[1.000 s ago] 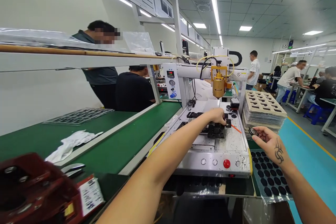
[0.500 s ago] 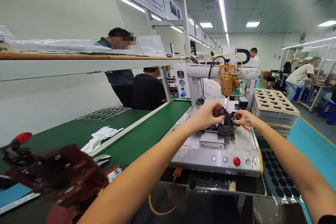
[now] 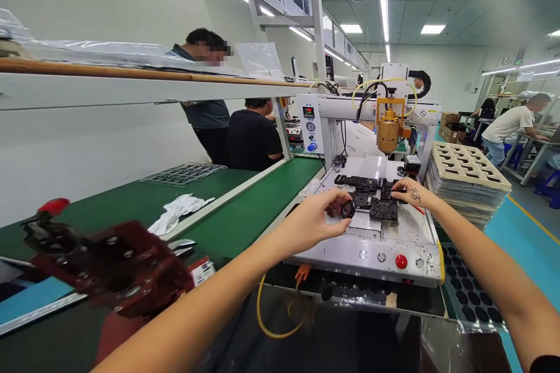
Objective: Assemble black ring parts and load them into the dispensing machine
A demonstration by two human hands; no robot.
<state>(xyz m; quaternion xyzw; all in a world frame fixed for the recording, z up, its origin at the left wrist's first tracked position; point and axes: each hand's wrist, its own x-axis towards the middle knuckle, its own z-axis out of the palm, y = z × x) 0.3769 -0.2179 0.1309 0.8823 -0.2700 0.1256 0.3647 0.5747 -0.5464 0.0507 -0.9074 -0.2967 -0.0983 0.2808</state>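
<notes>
My left hand point(image 3: 318, 214) pinches a round black part with a ring-like rim point(image 3: 347, 209) between thumb and fingers. It holds the part in front of and left of a black fixture point(image 3: 384, 208) on the bed of a white benchtop machine point(image 3: 341, 253). My right hand point(image 3: 409, 191) is at the fixture's right side, its fingertips closed together against it. What those fingertips hold, if anything, is too small to make out. Above the fixture hangs the machine's gold-coloured head point(image 3: 388, 135).
A stack of trays point(image 3: 470, 178) stands right of the machine, with a sheet of black discs point(image 3: 472, 291) below. Left are a green bench strip point(image 3: 258, 201), a white cloth point(image 3: 179, 213) and a dark red clamp device point(image 3: 126, 268). Several people work farther back.
My left hand has drawn back from the fixture, left and towards me, with the round part in its fingers. My right hand stays at the fixture. The view has shifted slightly.
</notes>
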